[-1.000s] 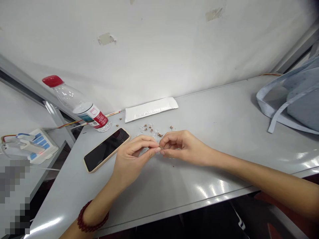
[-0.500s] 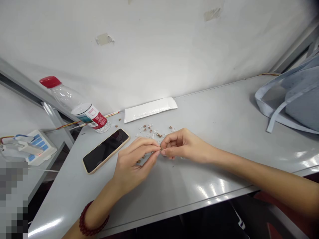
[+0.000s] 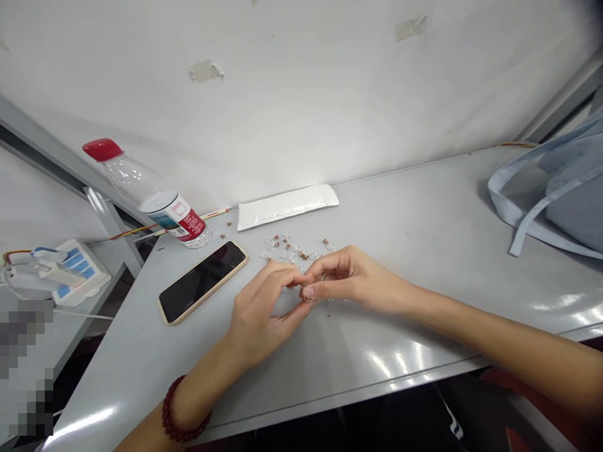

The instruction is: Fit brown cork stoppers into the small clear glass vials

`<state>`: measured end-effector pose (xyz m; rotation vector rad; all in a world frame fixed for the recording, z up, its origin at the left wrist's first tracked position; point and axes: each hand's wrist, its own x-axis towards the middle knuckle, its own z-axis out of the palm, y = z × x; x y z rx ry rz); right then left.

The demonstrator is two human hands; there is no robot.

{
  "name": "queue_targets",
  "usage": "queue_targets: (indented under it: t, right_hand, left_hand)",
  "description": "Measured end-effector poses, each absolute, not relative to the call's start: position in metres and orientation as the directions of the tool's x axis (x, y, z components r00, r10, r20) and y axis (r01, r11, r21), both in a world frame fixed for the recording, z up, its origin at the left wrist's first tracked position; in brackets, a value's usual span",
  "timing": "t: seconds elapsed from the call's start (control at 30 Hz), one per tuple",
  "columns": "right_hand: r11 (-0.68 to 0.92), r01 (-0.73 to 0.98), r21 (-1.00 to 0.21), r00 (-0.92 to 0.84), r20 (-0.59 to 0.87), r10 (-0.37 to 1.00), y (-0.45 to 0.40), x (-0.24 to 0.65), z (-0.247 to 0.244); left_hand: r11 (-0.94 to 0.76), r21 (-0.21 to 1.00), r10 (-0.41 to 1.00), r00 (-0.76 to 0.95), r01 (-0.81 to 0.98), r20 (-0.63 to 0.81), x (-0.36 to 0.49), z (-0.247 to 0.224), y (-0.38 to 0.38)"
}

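Above the grey table [image 3: 358,364], my left hand [image 3: 266,307] and my right hand [image 3: 353,282] meet at their fingertips. Between the fingers of both hands is a small brown piece [image 3: 305,292], partly covered by the fingertips. My left thumb and index finger press at it from the left, and my right thumb and index finger pinch it from the right. Just beyond the hands lie several small clear loops with brown bits [image 3: 304,255]. A red bead bracelet [image 3: 175,417] circles my left wrist.
A black-screened phone [image 3: 202,282] lies left of my left hand. Behind it stands a red-capped bottle [image 3: 181,220]. A white packet [image 3: 288,207] rests near the wall. A blue-grey bag [image 3: 575,201] is at right, a power strip [image 3: 80,273] at left.
My left hand has shifted slightly right, its thumb now lower and its index finger more bent. The view has moved a little.
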<state>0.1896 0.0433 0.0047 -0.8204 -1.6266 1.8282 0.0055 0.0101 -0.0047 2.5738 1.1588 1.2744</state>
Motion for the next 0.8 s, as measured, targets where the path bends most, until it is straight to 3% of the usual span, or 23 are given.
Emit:
queue_targets:
  t: [0.33,0.5,0.63,0.7,0.8]
  right_hand:
    - [-0.029,0.071,-0.997,-0.689,-0.07,0.721,0.038,0.186,-0.001]
    - [0.222,0.206,-0.953,-0.598,0.057,0.799,0.047,0.191,-0.001]
    - [0.527,0.491,-0.694,-0.44,0.325,0.837,0.068,0.199,-0.009]
    - [0.556,0.627,-0.545,-0.443,0.337,0.831,0.079,0.202,-0.017]
    - [0.559,0.715,-0.42,-0.485,0.278,0.829,0.091,0.202,-0.025]
  left_hand:
    - [-0.765,0.328,0.586,0.388,0.554,0.711,0.005,-0.014,0.006]
    - [-0.715,0.344,0.659,0.423,0.609,0.622,0.003,-0.013,0.014]
    - [-0.514,0.405,0.813,0.278,0.756,0.512,-0.005,-0.007,0.021]
    - [-0.439,0.439,0.856,0.216,0.784,0.47,-0.009,-0.005,0.024]
    - [-0.381,0.472,0.888,0.172,0.795,0.426,-0.013,-0.002,0.025]
